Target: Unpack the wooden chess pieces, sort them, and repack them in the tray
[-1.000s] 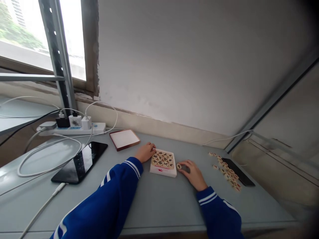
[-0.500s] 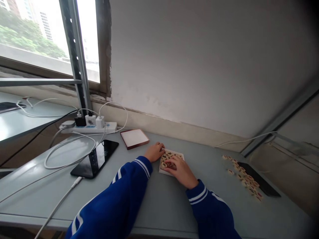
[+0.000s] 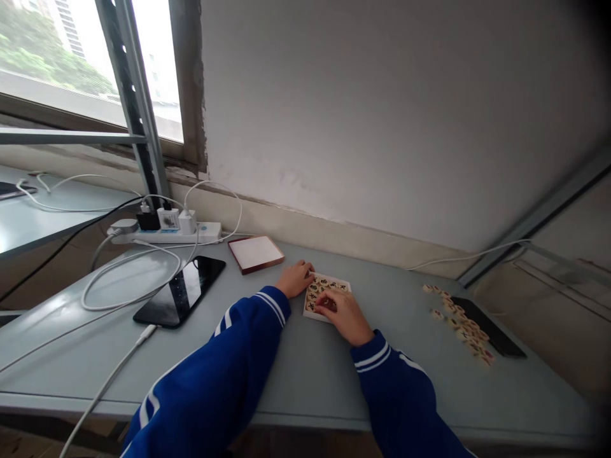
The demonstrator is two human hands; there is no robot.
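A small white-rimmed tray [image 3: 333,284] sits on the grey table [image 3: 305,388], filled with round wooden Chinese chess pieces [image 3: 323,282] with black characters. My right hand [image 3: 342,312] lies over its near half, fingertips on the pieces and hiding several of them. I cannot tell whether it pinches one. My left hand [image 3: 294,280] rests against the tray's left edge and holds nothing. Off to the right, a loose scatter of similar pieces [image 3: 456,318] lies beside and partly on a black pad [image 3: 487,334].
Left of my arm lie a black smartphone [image 3: 179,291] and a looped white cable [image 3: 128,286]. Behind them stand a white power strip [image 3: 167,233] with plugged-in chargers and a flat white-topped box [image 3: 255,253]. The wall and a window run along the table's far side.
My right hand has moved from beside the tray, where a piece lay at its fingers, onto the tray's near side. That piece no longer shows. The view has shifted slightly.
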